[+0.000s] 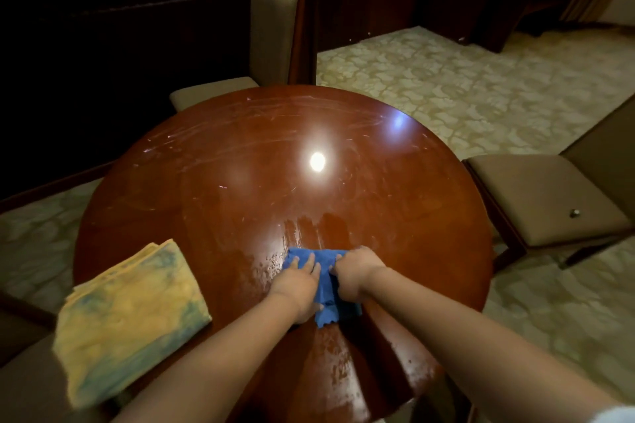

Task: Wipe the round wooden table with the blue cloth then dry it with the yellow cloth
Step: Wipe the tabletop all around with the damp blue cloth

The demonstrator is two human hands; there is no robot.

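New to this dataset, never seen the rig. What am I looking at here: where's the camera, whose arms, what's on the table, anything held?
There is no robot here. A person wears one wide-angle camera on the head, looking forward and down, so the two bare forearms entering from the bottom are the wearer's own.

Both hands are on a blue cloth lying on a round wooden table. The left hand lies on it with the fingers spread fairly flat, pressing. The right hand has its fingers curled into the bunched cloth, gripping it.

The tabletop around and ahead of the cloth shows wet streaks and droplets, so wiping is under way. The bright spot in the middle is a lamp's reflection.

A folded yellow cloth, stained bluish, sits at the table's near left edge, untouched. Padded chairs stand at the far side and at the right, on patterned carpet.
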